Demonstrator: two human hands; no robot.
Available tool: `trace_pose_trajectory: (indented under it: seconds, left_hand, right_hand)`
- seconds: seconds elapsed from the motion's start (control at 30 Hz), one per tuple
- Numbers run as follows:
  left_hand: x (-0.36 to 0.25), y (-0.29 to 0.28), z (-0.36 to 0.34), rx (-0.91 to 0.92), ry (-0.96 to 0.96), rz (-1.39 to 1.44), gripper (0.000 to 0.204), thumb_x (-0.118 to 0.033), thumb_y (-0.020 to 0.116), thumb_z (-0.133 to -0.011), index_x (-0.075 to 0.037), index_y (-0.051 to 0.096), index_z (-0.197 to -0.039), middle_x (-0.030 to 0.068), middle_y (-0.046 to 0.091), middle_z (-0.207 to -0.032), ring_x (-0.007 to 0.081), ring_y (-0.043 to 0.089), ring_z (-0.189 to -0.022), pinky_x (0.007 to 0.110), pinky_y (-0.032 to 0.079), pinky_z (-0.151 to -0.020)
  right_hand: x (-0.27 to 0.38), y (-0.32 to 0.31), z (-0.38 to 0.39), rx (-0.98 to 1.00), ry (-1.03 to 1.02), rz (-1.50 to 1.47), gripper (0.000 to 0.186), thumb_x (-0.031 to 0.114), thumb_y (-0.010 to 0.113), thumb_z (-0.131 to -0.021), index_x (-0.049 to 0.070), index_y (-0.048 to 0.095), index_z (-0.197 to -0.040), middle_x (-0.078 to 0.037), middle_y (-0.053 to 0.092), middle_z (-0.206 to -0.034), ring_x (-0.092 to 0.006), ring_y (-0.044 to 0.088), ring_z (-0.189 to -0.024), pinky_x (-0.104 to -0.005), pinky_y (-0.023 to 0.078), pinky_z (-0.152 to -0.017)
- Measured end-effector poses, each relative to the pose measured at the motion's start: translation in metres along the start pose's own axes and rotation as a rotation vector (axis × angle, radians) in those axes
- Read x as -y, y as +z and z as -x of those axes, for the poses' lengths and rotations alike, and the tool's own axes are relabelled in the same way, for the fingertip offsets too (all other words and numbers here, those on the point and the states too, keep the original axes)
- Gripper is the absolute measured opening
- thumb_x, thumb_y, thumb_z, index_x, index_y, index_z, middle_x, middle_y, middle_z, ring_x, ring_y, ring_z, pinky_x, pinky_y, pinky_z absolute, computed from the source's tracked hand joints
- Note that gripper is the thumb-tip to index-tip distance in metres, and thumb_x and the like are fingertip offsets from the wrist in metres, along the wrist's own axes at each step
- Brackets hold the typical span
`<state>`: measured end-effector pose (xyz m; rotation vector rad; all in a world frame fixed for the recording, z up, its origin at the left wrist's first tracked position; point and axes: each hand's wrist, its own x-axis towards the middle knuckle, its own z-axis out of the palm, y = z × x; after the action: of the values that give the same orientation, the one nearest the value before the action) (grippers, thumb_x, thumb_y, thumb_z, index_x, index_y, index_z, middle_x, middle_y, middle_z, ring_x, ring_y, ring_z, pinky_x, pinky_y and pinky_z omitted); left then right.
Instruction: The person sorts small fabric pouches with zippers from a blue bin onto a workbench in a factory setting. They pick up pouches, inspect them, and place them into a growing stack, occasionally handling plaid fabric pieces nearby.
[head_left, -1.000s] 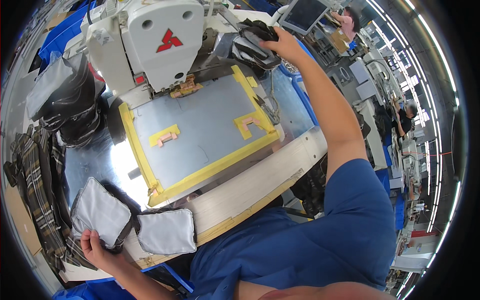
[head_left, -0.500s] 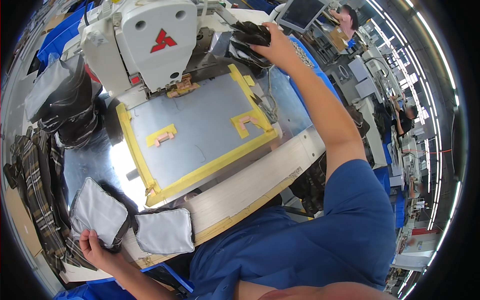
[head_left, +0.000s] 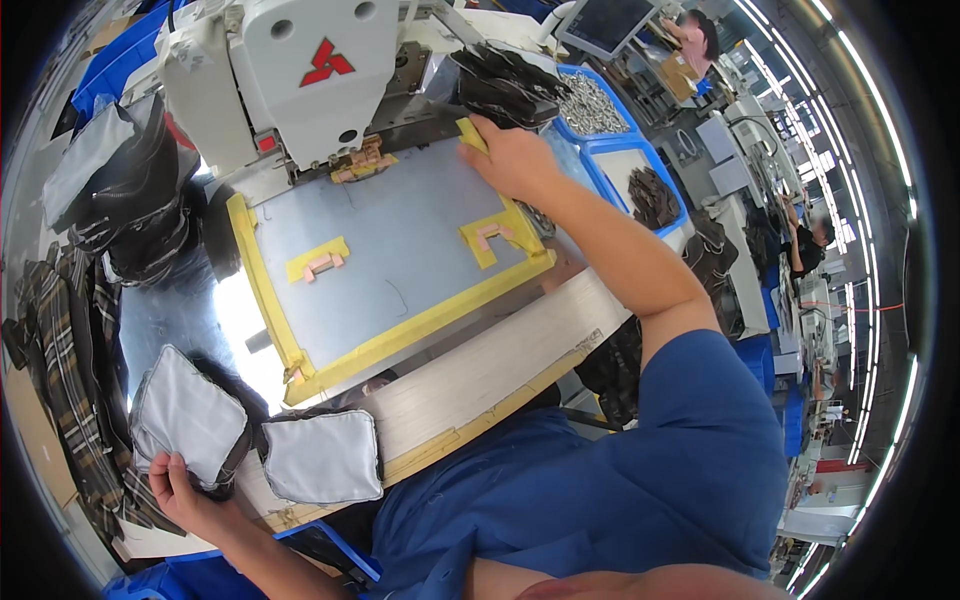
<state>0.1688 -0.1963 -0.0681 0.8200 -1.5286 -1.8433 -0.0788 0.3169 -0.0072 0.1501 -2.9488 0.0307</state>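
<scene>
My left hand point(head_left: 185, 492) is at the near left, thumb and fingers closed on the lower edge of a white-backed fabric piece point(head_left: 195, 415) with dark edges. A similar white-backed fabric piece point(head_left: 322, 456) lies to its right on the table edge. My right hand point(head_left: 512, 162) is at the far right corner of a flat plate point(head_left: 370, 230) bordered with yellow tape, thumb and forefinger apart over the tape. Its other fingers are hidden, and I see nothing held in it. Just beyond it sits a stack of dark fabric pieces point(head_left: 508, 85).
A white sewing machine head point(head_left: 310, 80) stands over the plate's far edge. Dark fabric bundles point(head_left: 140, 210) and plaid cloth point(head_left: 65, 350) lie at left. On the right are blue bins, one with small metal parts point(head_left: 592, 103), another with dark scraps point(head_left: 652, 197). Other people work farther off.
My right hand has let go of the dark fabric stack and come down and left to the plate's corner. My left hand stays at the white-backed piece.
</scene>
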Motion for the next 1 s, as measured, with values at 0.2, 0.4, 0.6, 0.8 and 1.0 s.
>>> trace_pose_trajectory:
  seconds: [0.2, 0.4, 0.6, 0.8, 1.0]
  left_hand:
    - [-0.002, 0.000, 0.001, 0.001, 0.009, -0.010, 0.017, -0.005, 0.067, -0.088, -0.003, 0.063, -0.104, 0.0027, 0.058, -0.096, 0.0134, 0.054, -0.091, 0.028, 0.044, -0.086]
    - [-0.017, 0.026, 0.017, -0.123, 0.201, -0.126, 0.040, -0.008, 0.067, -0.091, -0.001, 0.054, -0.128, 0.0104, 0.055, -0.125, 0.0196, 0.053, -0.110, 0.033, 0.042, -0.098]
    - [-0.037, 0.015, 0.043, -0.271, 0.783, -0.615, 0.056, -0.023, 0.066, -0.094, 0.005, 0.046, -0.138, 0.0209, 0.050, -0.141, 0.0282, 0.052, -0.127, 0.044, 0.042, -0.106]
    - [-0.075, 0.137, 0.101, 0.849, -0.547, 0.378, 0.071, -0.047, 0.060, -0.093, 0.003, 0.043, -0.140, 0.0196, 0.062, -0.120, 0.0295, 0.068, -0.095, 0.040, 0.058, -0.075]
    - [-0.059, 0.210, 0.107, 0.757, -0.582, 0.218, 0.057, -0.004, 0.065, -0.086, 0.002, 0.043, -0.137, 0.0141, 0.062, -0.117, 0.0240, 0.065, -0.100, 0.037, 0.055, -0.088]
  right_hand:
    - [-0.010, -0.028, -0.019, -0.679, -0.280, 0.207, 0.087, 0.036, 0.087, -0.068, 0.004, 0.050, -0.139, -0.018, 0.062, -0.116, -0.0378, 0.056, -0.117, -0.0510, 0.036, -0.105]
    - [-0.067, -0.032, -0.072, -0.399, 0.113, -0.102, 0.054, 0.031, 0.075, -0.078, -0.001, 0.058, -0.118, -0.024, 0.067, -0.101, -0.0423, 0.064, -0.100, -0.0479, 0.050, -0.087]
    - [-0.039, -0.092, -0.037, -0.793, -0.029, -0.233, 0.030, 0.018, 0.072, -0.078, 0.001, 0.062, -0.100, -0.021, 0.065, -0.094, -0.0419, 0.062, -0.091, -0.0485, 0.048, -0.080]
    - [0.071, -0.091, 0.088, -0.558, -0.798, -0.172, 0.027, 0.010, 0.067, -0.072, 0.004, 0.064, -0.099, -0.007, 0.061, -0.086, -0.0252, 0.058, -0.074, -0.0380, 0.046, -0.067]
    - [0.120, -0.051, 0.121, -0.495, -1.059, -0.376, 0.025, 0.021, 0.069, -0.082, 0.003, 0.065, -0.099, -0.008, 0.063, -0.092, -0.0216, 0.061, -0.084, -0.0351, 0.047, -0.070]
